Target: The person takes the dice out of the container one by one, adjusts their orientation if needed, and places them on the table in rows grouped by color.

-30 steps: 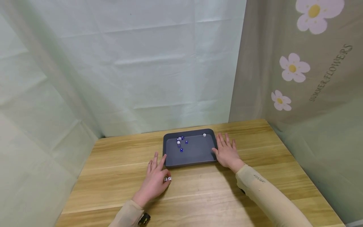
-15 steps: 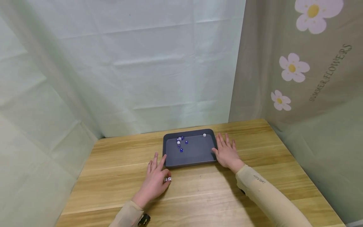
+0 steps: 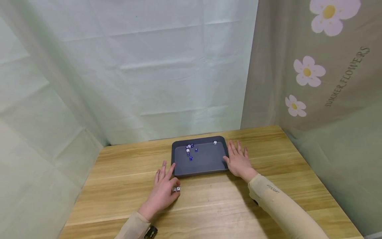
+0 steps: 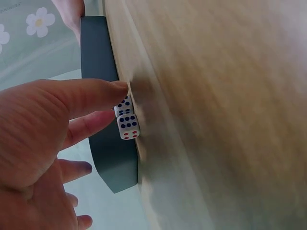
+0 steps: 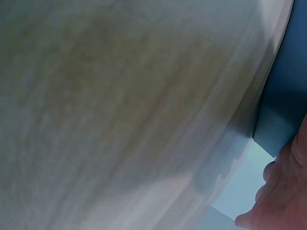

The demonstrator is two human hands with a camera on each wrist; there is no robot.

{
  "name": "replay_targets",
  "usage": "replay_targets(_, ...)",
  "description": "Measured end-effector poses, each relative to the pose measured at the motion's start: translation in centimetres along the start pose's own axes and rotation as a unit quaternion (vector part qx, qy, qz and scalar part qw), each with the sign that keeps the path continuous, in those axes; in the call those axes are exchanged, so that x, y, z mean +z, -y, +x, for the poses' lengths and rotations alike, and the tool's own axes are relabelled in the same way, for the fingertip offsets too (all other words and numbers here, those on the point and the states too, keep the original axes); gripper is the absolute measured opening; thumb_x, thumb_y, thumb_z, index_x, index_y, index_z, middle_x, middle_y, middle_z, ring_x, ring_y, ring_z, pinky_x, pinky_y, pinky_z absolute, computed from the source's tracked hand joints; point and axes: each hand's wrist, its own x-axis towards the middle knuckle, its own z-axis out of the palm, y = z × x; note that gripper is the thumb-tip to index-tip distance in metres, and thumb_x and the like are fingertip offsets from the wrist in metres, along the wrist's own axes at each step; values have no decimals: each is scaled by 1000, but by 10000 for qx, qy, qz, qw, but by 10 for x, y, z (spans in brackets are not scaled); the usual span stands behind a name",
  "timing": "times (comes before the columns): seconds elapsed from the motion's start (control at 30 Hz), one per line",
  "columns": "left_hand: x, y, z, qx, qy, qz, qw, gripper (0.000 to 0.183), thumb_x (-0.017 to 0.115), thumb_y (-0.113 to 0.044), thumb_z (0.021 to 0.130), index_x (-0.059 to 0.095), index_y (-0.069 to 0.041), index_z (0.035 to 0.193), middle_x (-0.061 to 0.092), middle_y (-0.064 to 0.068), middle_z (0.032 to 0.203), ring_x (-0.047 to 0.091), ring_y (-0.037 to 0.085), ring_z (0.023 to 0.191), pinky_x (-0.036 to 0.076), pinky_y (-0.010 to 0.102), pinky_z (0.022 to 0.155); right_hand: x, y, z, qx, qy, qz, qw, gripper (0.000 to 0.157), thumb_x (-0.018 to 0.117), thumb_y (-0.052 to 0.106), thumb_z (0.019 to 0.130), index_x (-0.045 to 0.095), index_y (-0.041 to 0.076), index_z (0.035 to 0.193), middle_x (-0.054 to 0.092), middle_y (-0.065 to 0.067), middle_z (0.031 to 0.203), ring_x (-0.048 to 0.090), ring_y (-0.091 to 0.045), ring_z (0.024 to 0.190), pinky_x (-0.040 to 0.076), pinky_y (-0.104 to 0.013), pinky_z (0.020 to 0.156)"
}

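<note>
Two white dice sit side by side low over the wooden table, pinched between the thumb and index finger of my left hand. In the left wrist view they show blue and red pips. The other fingers of this hand stretch forward, with one fingertip at the near left corner of a dark grey tray. My right hand lies against the tray's right side, fingers straight and spread, its thumb over the rim. Inside the tray, several blue dice and white dice cluster toward the left. One white die lies alone near the far right corner.
The wooden table ends at the back against a pale curtain. On the right hangs a brown and pale cloth with printed flowers. A dark wristband shows at the left sleeve.
</note>
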Motion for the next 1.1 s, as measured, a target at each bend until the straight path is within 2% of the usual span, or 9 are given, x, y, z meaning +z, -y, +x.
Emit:
replay_targets(0.23, -2, -1, 3, -53, 67, -87, 9999, 28, 95, -21, 79, 71, -21, 93, 34, 26, 169, 6, 53, 161, 16, 76, 121, -1, -2, 2, 34, -27, 145, 9999, 72, 38, 39, 117, 9, 0, 170, -1, -15, 179, -7, -44, 163, -2, -70, 125)
replay_targets(0.6, -5, -7, 8, -136, 161, -182, 9996, 28, 94, -27, 83, 73, -20, 101, 32, 22, 171, 2, 49, 162, 14, 73, 123, 1, -3, 3, 50, -5, 132, 9999, 72, 38, 39, 117, 8, 1, 170, 3, -17, 179, -8, -44, 163, -3, -69, 126)
replay_targets(0.93, -12, -16, 24, -71, -53, -747, 9972, 28, 94, -22, 83, 74, -17, 101, 30, 21, 172, -4, 45, 163, 9, 72, 124, 3, -1, 2, 65, -6, 171, 9998, 71, 36, 40, 117, 8, 2, 170, 4, -15, 179, -6, -44, 163, -2, -69, 126)
replay_targets(1.1, -13, -20, 34, -163, -104, -857, 9961, 26, 93, -22, 84, 73, -16, 100, 29, 21, 173, -5, 46, 163, 9, 74, 123, 4, 0, 1, 56, 19, 164, 9998, 71, 36, 40, 117, 7, 2, 170, 3, -15, 179, -6, -44, 163, -2, -69, 126)
